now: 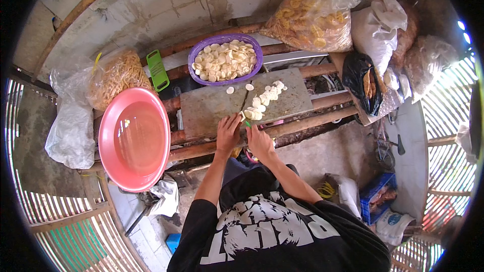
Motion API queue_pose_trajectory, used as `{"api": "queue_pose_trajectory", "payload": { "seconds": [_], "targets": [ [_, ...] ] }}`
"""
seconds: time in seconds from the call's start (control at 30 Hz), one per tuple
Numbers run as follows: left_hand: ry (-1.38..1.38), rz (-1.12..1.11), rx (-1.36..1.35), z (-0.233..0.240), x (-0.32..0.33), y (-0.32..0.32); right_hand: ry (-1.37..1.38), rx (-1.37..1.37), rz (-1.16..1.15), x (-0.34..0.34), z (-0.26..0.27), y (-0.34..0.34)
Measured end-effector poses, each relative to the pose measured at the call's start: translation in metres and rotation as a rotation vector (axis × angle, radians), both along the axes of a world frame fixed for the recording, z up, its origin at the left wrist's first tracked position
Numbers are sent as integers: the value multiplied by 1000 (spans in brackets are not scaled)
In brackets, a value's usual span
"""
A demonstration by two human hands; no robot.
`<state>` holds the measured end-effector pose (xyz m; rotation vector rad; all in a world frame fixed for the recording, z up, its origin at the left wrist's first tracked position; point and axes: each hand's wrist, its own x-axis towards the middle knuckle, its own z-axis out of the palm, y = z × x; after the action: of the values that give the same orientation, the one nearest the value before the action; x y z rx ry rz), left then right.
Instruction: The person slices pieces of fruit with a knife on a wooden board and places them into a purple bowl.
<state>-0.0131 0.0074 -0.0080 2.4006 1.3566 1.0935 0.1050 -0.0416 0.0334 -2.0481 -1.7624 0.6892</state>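
On a worn board (211, 111), my left hand (228, 133) holds a pale, peeled piece of root or vegetable (242, 115) by its fingertips. My right hand (261, 142) is closed around the green handle of a knife (248, 124), just right of that piece; its blade is hard to make out. A row of pale round slices (264, 99) runs from the knife towards the back right of the board. Two loose slices (230, 90) lie near the board's back edge. Behind the board stands a purple basin (261, 60) full of similar slices (225, 60).
A pink basin of liquid (104, 139) stands at the left, near a green slicer (157, 70) and a bag of fried sticks (119, 77). Bags of chips (310, 22) and a black plastic bag (355, 75) are at the right. Gaps show between the bench's poles (314, 121).
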Motion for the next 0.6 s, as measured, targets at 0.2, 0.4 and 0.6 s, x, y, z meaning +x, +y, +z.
{"api": "queue_pose_trajectory", "payload": {
  "seconds": [0.2, 0.4, 0.6],
  "targets": [
    [-28, -11, -11, 2, 3, -1, -68, 5, 20, 4, -6, 3],
    [33, -46, -1, 4, 2, -3, -97, -36, 50, 10, -8, 7],
    [-33, 12, -12, -3, 8, -5, -7, -99, 10, 12, -11, 10]
  ]
}}
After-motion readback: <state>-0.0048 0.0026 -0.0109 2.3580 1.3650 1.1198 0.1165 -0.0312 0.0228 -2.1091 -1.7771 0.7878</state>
